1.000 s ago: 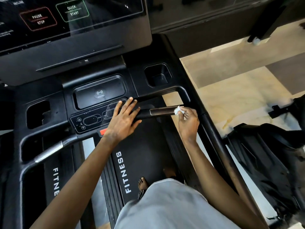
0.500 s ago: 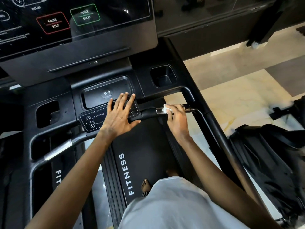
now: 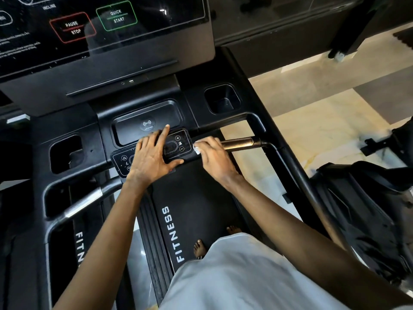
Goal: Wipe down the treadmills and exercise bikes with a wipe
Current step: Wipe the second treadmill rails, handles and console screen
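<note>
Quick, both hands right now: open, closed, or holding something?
Left hand: open, fingers spread flat on the black button panel.
Right hand: holding a small white wipe, pressed to the bronze metal handlebar grip.

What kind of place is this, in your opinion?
Most likely a gym or fitness room. The person stands on a treadmill belt printed FITNESS, under a console screen showing QUICK START and PAUSE STOP; a second belt with similar lettering lies at the left.

Glossy glass screen (image 3: pixel 100 30), matt black plastic console (image 3: pixel 67 130), brushed metal handlebar (image 3: pixel 240 144), crumpled white wipe (image 3: pixel 197 149)
</note>
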Tool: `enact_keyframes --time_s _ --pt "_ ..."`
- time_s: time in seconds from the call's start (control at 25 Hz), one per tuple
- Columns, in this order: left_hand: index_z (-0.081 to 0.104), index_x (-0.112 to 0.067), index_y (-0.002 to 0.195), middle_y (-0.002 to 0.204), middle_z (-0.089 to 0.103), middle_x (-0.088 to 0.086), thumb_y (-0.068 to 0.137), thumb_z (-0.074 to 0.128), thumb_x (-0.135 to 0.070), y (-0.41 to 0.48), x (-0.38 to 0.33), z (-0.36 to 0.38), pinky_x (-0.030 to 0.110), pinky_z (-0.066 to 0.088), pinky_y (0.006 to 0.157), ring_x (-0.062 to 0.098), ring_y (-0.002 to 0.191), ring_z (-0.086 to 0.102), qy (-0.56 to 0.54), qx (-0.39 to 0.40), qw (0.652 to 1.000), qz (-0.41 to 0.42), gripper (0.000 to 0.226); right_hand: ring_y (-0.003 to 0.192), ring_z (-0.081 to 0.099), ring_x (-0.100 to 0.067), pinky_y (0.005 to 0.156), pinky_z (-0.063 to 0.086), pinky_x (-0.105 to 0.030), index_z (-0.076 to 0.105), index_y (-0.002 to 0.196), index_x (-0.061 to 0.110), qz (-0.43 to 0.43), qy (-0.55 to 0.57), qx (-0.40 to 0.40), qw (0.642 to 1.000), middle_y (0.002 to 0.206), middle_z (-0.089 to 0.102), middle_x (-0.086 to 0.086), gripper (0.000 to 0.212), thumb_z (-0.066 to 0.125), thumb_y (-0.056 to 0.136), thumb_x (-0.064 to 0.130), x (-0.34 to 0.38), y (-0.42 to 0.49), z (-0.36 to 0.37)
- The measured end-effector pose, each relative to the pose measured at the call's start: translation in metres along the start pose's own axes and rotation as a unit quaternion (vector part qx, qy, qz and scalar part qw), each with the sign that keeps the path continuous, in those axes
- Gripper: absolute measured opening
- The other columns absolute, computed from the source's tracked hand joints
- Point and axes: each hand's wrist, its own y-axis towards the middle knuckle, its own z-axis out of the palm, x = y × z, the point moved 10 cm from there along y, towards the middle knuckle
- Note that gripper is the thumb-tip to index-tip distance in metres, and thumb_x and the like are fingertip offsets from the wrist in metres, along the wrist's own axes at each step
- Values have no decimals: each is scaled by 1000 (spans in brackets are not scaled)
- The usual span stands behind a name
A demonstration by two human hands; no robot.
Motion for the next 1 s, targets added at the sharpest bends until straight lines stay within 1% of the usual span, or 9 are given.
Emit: enact_keyframes --time_s 0.16,0.32,0.4,0.52,0.6,0.76,0.88,0.96,1.0 --pt "15 -17 159 148 41 18 74 69 -72 -3 7 1 49 26 115 34 136 37 -6 11 1000 -1 115 105 55 -17 101 42 -20 70 116 8 -6 34 -81 996 115 60 -5 26 61 93 1 -8 -24 -8" --pt "13 -18 160 149 40 16 75 66 -74 -4 7 4 48 23 117 32 137 35 -10 12 1000 1 114 105 61 -11 94 50 -20 65 106 13 226 218 -165 935 116 53 -4 24 64 88 -4 -52 -58 2" --pt "13 -18 160 151 38 17 76 67 -73 -6 9 3 48 22 118 33 139 34 -15 9 1000 -1 114 106 65 -21 92 53 -25 63 104 16 397 362 -231 811 109 61 -4 27 63 88 -6 -80 -74 22" --pt "10 -19 161 153 36 17 77 67 -71 -10 12 2 47 19 119 33 142 31 -22 10 1000 -1 114 110 65 -26 99 53 -33 61 116 -2 543 615 -252 513 108 66 -12 26 54 93 -12 -84 -85 72" --pt "11 -19 161 154 35 17 77 68 -70 -11 13 2 47 18 120 33 143 31 -27 11 1000 2 114 108 66 -23 96 55 -34 63 108 -4 540 679 -215 448 108 66 -15 24 50 92 -16 -70 -75 85" --pt "12 -19 161 155 35 16 77 68 -70 -14 17 0 46 16 121 32 145 29 -42 6 999 -2 113 90 67 -17 95 56 -34 62 94 1 539 709 -136 434 88 69 -10 23 48 92 -17 -46 -70 91" --pt "15 -19 160 154 37 16 77 68 -70 -20 22 -3 46 15 121 32 145 28 -50 -8 999 -4 111 99 67 -22 101 51 -36 62 102 -3 531 720 -122 429 100 69 -16 19 52 92 -15 -44 -73 83" --pt "17 -18 160 153 37 16 77 67 -71 -22 24 -5 46 14 121 32 145 27 -53 -12 999 -5 110 103 66 -23 96 54 -32 62 108 -7 526 697 -128 470 107 67 -16 18 57 92 -12 -47 -76 77" --pt "17 -18 160 154 36 16 77 67 -71 -23 26 -5 46 12 122 32 146 27 -56 -13 998 -9 110 102 67 -22 92 56 -30 62 110 -7 518 658 -134 529 107 68 -16 19 60 91 -10 -51 -76 72"
